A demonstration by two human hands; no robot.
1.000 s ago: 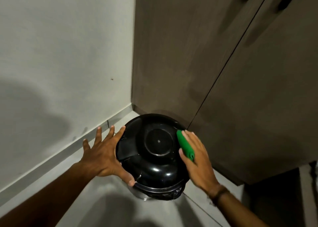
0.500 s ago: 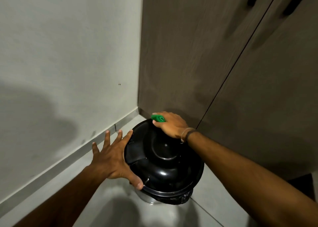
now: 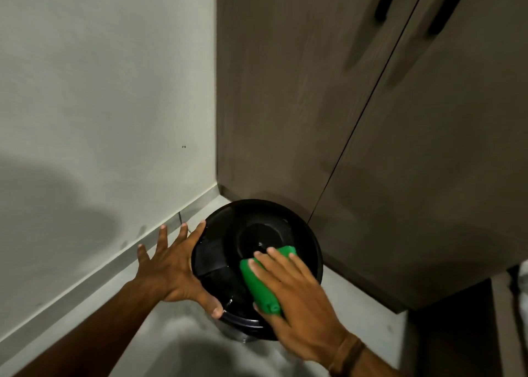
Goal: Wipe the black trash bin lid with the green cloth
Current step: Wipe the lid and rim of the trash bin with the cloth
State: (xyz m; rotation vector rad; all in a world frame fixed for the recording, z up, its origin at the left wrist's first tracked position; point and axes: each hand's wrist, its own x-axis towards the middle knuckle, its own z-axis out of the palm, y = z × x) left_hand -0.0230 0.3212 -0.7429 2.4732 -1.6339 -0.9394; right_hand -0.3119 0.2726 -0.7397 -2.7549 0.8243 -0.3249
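Note:
The round black trash bin lid (image 3: pixel 257 228) sits on a bin in the floor corner, glossy and wet-looking. My right hand (image 3: pixel 297 296) presses the folded green cloth (image 3: pixel 258 282) flat against the lid's near right part, fingers spread over it. My left hand (image 3: pixel 168 265) braces the lid's left rim, with the fingers splayed and the thumb against the near edge. The bin body below the lid is mostly hidden.
A grey wall (image 3: pixel 100 105) with a skirting strip runs along the left. Dark wooden cabinet doors (image 3: pixel 400 162) with black handles stand close behind and to the right of the bin. Grey floor (image 3: pixel 177 345) lies in front.
My right hand has swept the green cloth from the lid's far rim, across the top, down to its near right side. My left hand has stayed on the left rim.

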